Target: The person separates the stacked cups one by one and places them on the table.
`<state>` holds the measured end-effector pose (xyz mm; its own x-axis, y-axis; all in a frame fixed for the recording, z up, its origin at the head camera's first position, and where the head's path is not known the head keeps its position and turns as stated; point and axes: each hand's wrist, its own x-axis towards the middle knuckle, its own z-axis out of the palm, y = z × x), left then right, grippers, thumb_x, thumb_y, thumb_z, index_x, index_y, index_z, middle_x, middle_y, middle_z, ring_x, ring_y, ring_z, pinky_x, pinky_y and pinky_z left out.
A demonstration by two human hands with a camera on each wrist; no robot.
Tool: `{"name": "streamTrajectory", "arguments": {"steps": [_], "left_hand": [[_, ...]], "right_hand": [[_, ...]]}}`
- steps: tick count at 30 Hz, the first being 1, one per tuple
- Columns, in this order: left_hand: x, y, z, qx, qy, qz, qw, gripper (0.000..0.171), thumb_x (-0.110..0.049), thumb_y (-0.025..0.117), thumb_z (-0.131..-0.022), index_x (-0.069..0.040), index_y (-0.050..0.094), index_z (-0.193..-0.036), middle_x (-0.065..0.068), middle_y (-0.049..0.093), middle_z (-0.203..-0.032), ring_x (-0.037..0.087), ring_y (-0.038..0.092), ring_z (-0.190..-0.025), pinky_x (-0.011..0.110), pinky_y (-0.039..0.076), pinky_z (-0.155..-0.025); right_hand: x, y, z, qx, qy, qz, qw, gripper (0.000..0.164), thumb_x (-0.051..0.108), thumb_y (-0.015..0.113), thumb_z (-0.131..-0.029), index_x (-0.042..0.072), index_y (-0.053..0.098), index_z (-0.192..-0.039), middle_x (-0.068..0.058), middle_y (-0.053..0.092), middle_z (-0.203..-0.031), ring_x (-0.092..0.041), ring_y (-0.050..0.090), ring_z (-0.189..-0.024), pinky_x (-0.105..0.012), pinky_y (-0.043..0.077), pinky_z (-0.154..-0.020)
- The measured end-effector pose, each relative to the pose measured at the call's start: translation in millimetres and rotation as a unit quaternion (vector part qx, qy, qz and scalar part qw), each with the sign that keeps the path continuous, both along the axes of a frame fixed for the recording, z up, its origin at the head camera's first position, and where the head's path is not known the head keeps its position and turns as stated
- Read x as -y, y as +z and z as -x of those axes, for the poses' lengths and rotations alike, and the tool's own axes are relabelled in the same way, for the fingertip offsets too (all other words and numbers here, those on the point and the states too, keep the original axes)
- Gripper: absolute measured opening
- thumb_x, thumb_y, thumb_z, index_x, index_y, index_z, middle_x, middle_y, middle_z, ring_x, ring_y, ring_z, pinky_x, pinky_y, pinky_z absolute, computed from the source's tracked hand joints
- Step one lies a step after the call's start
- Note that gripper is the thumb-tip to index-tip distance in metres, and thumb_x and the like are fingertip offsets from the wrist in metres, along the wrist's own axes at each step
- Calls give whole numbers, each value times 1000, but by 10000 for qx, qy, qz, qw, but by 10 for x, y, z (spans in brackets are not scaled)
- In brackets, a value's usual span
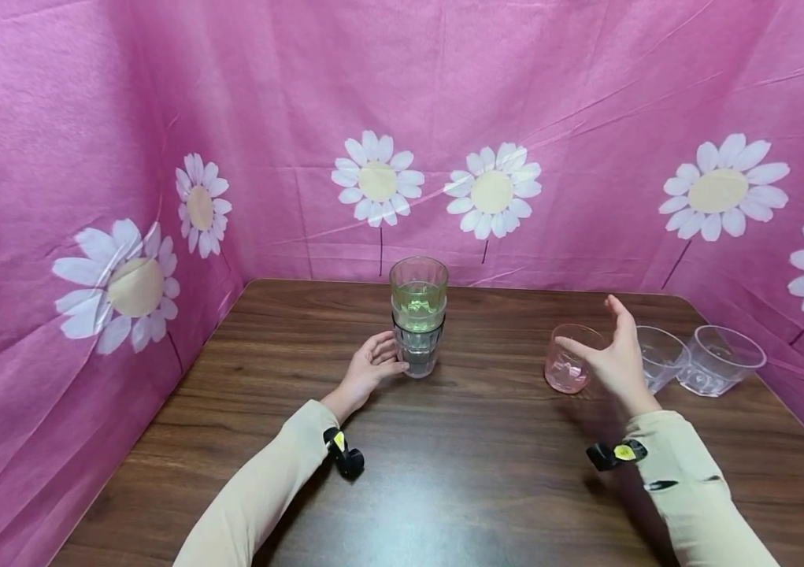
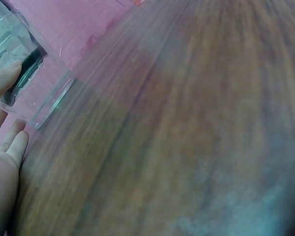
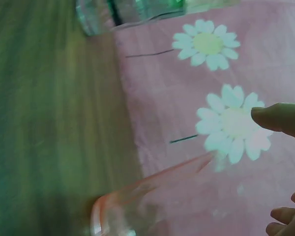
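Observation:
A stack of nested cups (image 1: 419,315) stands upright near the table's back, green at the top, with clear and dark-rimmed grey layers below. My left hand (image 1: 368,370) is at its lower left side; the thumb lies on the front of the bottom cup and the fingers reach around the left edge. The left wrist view shows that thumb against the clear wall (image 2: 49,105). At the right, my right hand (image 1: 617,358) is spread wide above a pink cup (image 1: 567,374), thumb over its rim, holding nothing. In the right wrist view the pink cup (image 3: 137,211) lies below the thumb.
Two clear cups, one (image 1: 657,354) partly behind my right hand and another (image 1: 720,362) beside it, stand at the table's right. The brown wooden table (image 1: 458,465) ends at a pink curtain (image 1: 288,94) with white daisies, which surrounds it at the back and sides.

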<state>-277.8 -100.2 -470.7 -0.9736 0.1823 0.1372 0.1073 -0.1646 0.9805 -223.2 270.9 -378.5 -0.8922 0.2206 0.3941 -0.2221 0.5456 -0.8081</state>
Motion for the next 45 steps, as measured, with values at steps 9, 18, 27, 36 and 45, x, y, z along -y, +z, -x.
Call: {"name": "streamTrajectory", "arguments": {"steps": [9, 18, 27, 36, 45], "left_hand": [[5, -9, 7, 41, -23, 15, 10000, 64, 15, 68, -83, 7, 43, -141, 28, 53, -138, 35, 54, -124, 41, 46, -106], [5, 4, -16, 120, 6, 7, 9999, 63, 15, 67, -83, 7, 43, -141, 28, 52, -139, 37, 53, -125, 41, 46, -106], [1, 6, -11, 89, -16, 2, 10000, 63, 15, 68, -84, 7, 43, -141, 27, 52, -139, 36, 53, -125, 40, 46, -106], [17, 8, 4, 93, -24, 52, 9999, 63, 13, 68, -84, 7, 43, -141, 27, 52, -139, 35, 54, -125, 39, 47, -105], [7, -10, 10, 129, -35, 40, 9999, 63, 13, 68, -85, 7, 43, -142, 27, 52, -140, 36, 52, -126, 41, 45, -107]], "right_hand": [[366, 188, 117, -253, 465, 495, 9974, 101, 8, 84, -78, 1, 21, -156, -21, 28, -157, -34, 24, -145, -43, 18, -122], [885, 197, 308, -348, 1375, 659, 9877, 102, 1, 84, -76, -4, 20, -154, -25, 35, -152, -38, 35, -139, -47, 30, -117], [1291, 196, 402, -258, 2066, 863, 9743, 99, 3, 85, -76, -2, 24, -153, -23, 41, -147, -36, 41, -135, -45, 35, -115], [1565, 223, 448, 153, 2366, 880, 9675, 97, 8, 85, -77, 3, 26, -155, -21, 43, -148, -34, 40, -136, -44, 34, -115], [1737, 299, 493, 336, 2285, 686, 9705, 98, 21, 89, -75, 11, 32, -154, -13, 46, -146, -31, 46, -128, -53, 41, -106]]}}
